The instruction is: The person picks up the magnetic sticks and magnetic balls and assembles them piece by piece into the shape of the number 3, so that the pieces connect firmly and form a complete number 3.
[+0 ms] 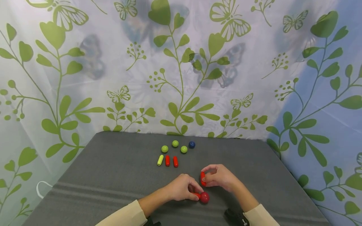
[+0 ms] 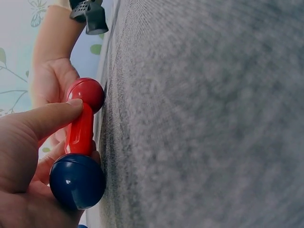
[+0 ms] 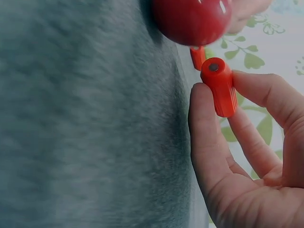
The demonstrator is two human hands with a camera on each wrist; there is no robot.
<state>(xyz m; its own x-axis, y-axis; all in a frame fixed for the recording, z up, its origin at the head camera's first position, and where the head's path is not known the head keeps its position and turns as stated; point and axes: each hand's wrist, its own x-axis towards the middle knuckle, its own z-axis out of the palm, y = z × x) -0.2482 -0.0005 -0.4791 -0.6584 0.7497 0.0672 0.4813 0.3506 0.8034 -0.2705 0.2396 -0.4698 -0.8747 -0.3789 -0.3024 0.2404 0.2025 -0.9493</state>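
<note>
My left hand [image 1: 182,188] grips a short red rod [image 2: 80,133] low over the grey cloth. On one end of that rod sits a red ball [image 1: 204,197]; a dark blue ball [image 2: 77,183] is on the other end, hidden in the head view. To the right and slightly farther off, my right hand [image 1: 222,179] pinches a second red rod [image 3: 223,92] between thumb and fingers. A small grey disc shows in this rod's exposed end. In the head view the second rod stands apart from the red ball.
Farther back on the grey table [image 1: 113,169] lie a yellow-green rod [image 1: 160,160] and two red rods [image 1: 167,160]. Behind them are three green balls [image 1: 184,149] and a blue ball [image 1: 192,144]. A leaf-and-butterfly curtain [image 1: 181,94] hangs along the far edge.
</note>
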